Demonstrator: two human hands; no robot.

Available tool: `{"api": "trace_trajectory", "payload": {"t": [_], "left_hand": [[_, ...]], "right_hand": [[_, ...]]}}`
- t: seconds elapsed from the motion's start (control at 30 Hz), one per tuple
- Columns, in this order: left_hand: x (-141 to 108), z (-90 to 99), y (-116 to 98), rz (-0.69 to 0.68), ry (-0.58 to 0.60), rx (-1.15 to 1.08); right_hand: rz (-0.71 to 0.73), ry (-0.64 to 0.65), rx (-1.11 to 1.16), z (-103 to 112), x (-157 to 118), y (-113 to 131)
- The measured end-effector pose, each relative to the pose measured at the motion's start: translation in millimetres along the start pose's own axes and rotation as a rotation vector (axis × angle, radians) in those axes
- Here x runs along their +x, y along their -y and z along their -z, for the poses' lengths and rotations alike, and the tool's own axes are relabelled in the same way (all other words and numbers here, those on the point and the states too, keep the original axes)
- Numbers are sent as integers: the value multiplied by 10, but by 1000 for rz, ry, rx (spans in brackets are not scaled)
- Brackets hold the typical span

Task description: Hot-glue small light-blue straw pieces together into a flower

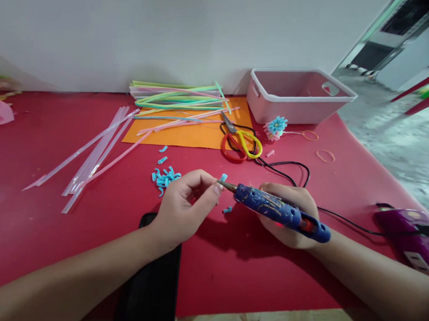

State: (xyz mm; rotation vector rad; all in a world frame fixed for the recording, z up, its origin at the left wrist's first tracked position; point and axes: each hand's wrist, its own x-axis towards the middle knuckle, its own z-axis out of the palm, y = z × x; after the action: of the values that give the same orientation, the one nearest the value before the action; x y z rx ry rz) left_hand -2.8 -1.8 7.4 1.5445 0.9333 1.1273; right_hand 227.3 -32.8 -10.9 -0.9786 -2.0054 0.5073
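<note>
My left hand [188,204] pinches a small light-blue fuzzy piece [224,177] between thumb and forefinger, above the red table. Wrapped in my right hand [293,207] is a blue glue gun [269,204], its metal tip pointing left and meeting the blue piece at my left fingertips. Just left of my left hand lies a small pile of curled blue pieces [165,178], with two loose ones behind it. Another blue bit [227,209] rests below the gun's tip. A blue and pink fuzzy flower [276,128] sits in front of the pink basket.
Behind are a pink basket [296,109], red-and-yellow scissors [240,142] and colored stems on an orange sheet [187,137]. Clear sticks [97,157] lie left. A black phone-like object [153,286] is under my left forearm; a purple power block [408,233] and black cord are right.
</note>
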Motion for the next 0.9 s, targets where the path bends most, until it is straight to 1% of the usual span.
{"api": "trace_trajectory", "payload": {"t": [0.07, 0.2, 0.33, 0.5, 0.63, 0.77, 0.9], "left_hand": [[-2, 0, -4, -1, -1, -4], [-7, -4, 4, -23, 1, 3], [-12, 0, 35, -27, 2, 7], [-16, 8, 45, -20, 1, 22], [-15, 8, 25, -24, 7, 20], [-11, 15, 28, -28, 8, 24], [0, 13, 67, -32, 1, -1]], "right_hand": [[-8, -8, 0, -1, -1, 9], [-85, -5, 20, -6, -19, -8], [-81, 7, 64, 6, -21, -8], [-180, 27, 28, 27, -14, 37], [-215, 36, 46, 25, 12, 54], [-232, 50, 95, 24, 35, 54], [-183, 49, 86, 41, 21, 65]]}}
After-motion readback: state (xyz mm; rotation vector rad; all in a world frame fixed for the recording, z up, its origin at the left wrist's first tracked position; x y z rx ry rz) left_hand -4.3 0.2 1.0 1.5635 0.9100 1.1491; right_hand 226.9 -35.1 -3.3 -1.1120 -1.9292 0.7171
